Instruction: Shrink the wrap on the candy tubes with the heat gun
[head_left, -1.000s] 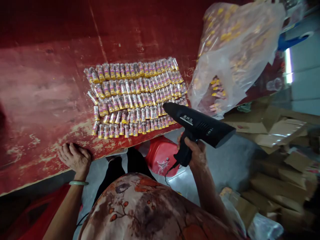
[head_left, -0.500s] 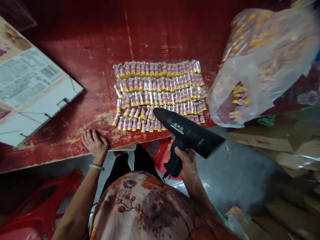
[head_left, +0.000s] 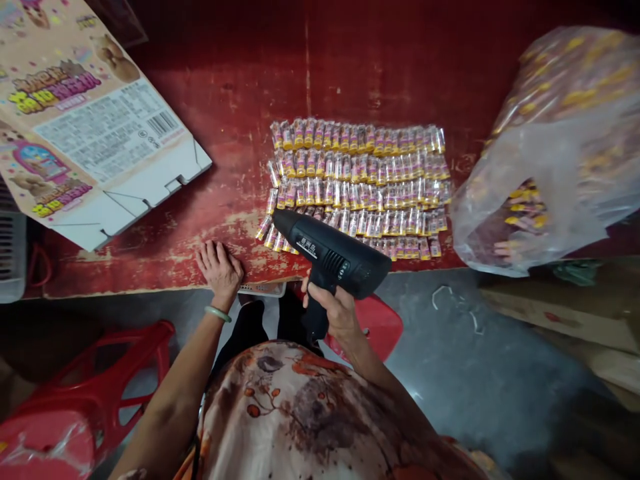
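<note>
My right hand (head_left: 334, 311) grips the handle of a black hair dryer (head_left: 335, 252). Its nozzle points left, over the left end of the front rows of small wrapped tubes (head_left: 360, 167). These tubes are clear with yellow ends and purple labels, and lie side by side in several rows on the red table (head_left: 240, 93). The dryer's body hides part of the nearest rows. Flat on the table's front edge rests my left hand (head_left: 220, 272), fingers spread and holding nothing, with a pale green bangle at the wrist.
At the left lies a printed cardboard box (head_left: 120, 127), beside a white basket (head_left: 13, 257). A clear plastic bag (head_left: 545, 147) full of similar tubes sits at the right. Red stools (head_left: 90, 393) stand below the table, and cardboard (head_left: 565, 307) lies at the lower right.
The hair dryer has moved left along the front rows, its nozzle going from their middle to the left end. The view has shifted left, showing more of the box. My left hand stays on the table.
</note>
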Demonstrator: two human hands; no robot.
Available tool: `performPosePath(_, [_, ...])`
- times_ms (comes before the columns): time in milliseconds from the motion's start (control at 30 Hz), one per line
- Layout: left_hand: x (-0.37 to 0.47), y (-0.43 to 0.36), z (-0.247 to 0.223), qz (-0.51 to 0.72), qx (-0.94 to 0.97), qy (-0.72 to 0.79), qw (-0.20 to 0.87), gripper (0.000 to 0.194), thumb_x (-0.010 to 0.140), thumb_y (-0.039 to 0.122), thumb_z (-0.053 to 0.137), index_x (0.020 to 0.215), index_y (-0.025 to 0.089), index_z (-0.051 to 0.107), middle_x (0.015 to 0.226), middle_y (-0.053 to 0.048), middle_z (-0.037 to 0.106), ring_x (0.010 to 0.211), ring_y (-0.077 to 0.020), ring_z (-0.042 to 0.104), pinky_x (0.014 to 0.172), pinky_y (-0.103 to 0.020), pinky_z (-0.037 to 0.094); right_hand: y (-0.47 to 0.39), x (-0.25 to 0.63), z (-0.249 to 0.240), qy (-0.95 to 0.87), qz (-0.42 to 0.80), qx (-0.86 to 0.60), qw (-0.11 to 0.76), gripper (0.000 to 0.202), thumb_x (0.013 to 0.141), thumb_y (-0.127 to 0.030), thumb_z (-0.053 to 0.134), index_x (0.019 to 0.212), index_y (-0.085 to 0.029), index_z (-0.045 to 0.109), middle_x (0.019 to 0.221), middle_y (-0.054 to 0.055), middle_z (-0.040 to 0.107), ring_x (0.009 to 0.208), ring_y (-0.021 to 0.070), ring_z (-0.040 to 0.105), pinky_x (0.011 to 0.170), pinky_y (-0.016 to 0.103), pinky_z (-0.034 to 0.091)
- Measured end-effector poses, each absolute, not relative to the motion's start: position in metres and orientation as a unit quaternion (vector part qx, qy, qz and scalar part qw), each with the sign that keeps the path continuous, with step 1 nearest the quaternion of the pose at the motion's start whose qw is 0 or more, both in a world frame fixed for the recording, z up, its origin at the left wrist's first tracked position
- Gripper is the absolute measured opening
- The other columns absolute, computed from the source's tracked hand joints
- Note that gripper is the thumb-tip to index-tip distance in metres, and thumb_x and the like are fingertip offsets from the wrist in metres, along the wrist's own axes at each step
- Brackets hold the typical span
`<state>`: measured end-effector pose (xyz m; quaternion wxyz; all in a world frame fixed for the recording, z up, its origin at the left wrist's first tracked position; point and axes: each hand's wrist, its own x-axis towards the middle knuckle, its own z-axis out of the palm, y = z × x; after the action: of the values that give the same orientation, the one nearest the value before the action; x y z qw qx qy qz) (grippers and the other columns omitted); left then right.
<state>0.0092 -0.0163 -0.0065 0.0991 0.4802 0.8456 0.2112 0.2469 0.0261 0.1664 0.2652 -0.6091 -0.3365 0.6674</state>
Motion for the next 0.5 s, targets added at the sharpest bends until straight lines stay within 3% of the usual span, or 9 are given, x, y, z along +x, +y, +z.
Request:
performPosePath(167, [0.011, -0.017, -0.008, 0.218, 0.473, 0.847, 0.107, 0.058, 0.089, 0.027, 0.049, 0.143, 0.005, 0.050, 0.156, -0.025, 0.040, 0.153, -0.0367, 0.023, 0.126, -0.065, 0.009, 0.018, 0.245, 0.173, -0.319, 0.642, -0.640, 0.274, 0.026, 0.077, -0.048, 0.075, 0.078, -0.023, 0.069, 0.065, 0.000, 0.062, 0.062, 0.0171, 0.056, 0.060, 0.031, 0.044])
performPosePath(500, [0.011, -0.017, -0.004, 0.208, 0.488, 0.841, 0.100, 0.059, 0.090, 0.029, 0.048, 0.143, 0.003, 0.050, 0.155, -0.025, 0.041, 0.153, -0.0363, 0.025, 0.126, -0.061, 0.013, 0.011, 0.228, 0.167, -0.327, 0.659, -0.619, 0.275, 0.028, 0.078, -0.049, 0.075, 0.079, -0.022, 0.069, 0.064, 0.000, 0.062, 0.057, 0.0153, 0.055, 0.052, 0.027, 0.043])
